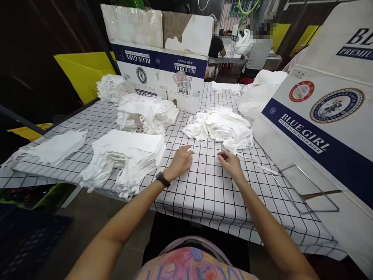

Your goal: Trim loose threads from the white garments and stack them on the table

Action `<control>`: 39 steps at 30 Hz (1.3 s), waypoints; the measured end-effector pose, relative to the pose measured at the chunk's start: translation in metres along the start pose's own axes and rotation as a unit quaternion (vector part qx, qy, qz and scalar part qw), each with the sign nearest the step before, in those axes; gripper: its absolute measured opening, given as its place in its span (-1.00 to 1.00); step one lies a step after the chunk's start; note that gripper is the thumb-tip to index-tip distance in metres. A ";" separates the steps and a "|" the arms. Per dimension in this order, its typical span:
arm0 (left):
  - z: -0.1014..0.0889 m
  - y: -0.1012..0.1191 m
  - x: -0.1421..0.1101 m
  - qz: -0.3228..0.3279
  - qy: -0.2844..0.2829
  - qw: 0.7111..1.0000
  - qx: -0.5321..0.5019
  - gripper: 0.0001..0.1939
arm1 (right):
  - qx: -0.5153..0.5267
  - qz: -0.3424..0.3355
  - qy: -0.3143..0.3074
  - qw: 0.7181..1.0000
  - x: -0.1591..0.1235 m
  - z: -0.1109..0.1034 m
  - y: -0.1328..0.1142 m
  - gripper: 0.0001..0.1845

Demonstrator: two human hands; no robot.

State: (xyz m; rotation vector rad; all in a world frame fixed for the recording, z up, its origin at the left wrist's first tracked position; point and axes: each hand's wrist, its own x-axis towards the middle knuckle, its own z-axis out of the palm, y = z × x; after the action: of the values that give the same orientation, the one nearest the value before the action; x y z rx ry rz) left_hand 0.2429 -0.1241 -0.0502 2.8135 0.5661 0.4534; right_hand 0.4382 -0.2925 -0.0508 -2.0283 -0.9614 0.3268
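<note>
My left hand (181, 160) lies on the black-grid tablecloth (204, 186), fingers stretched forward and holding nothing; a black watch is on its wrist. My right hand (229, 161) rests a little to the right, fingers curled in a pinch near a thin white strap (264, 168) that trails from the loose heap of white cloth pieces (221, 126) just beyond both hands. What the pinch holds is too small to make out. A neat stack of folded white pieces (131, 149) sits left of my left hand.
More white stacks lie at the left edge (55, 147), behind (147, 112) and far left (110, 87). A Blue Girl beer carton (163, 66) stands at the back, another (323, 116) leans at the right over a wire frame (309, 190). Two people sit at a far table.
</note>
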 end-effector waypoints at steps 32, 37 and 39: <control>-0.070 0.037 0.020 -0.070 0.139 0.959 -0.235 -0.76 | 0.154 -0.080 0.024 0.985 -0.032 -0.057 -0.097 -0.73; -0.102 0.037 0.009 -0.099 0.122 0.936 -0.314 -0.86 | 0.098 -0.076 0.091 0.988 -0.035 -0.071 -0.095 -0.77; -0.112 0.036 0.005 -0.093 0.127 0.932 -0.326 -0.87 | 0.050 -0.078 0.116 0.989 -0.039 -0.074 -0.095 -0.80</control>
State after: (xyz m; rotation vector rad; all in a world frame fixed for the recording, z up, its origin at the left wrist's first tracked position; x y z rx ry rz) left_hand 0.2204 -0.1357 0.0646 2.0623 0.5882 0.8015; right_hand 0.4029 -0.3314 0.0643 -1.8404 -0.9315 0.0502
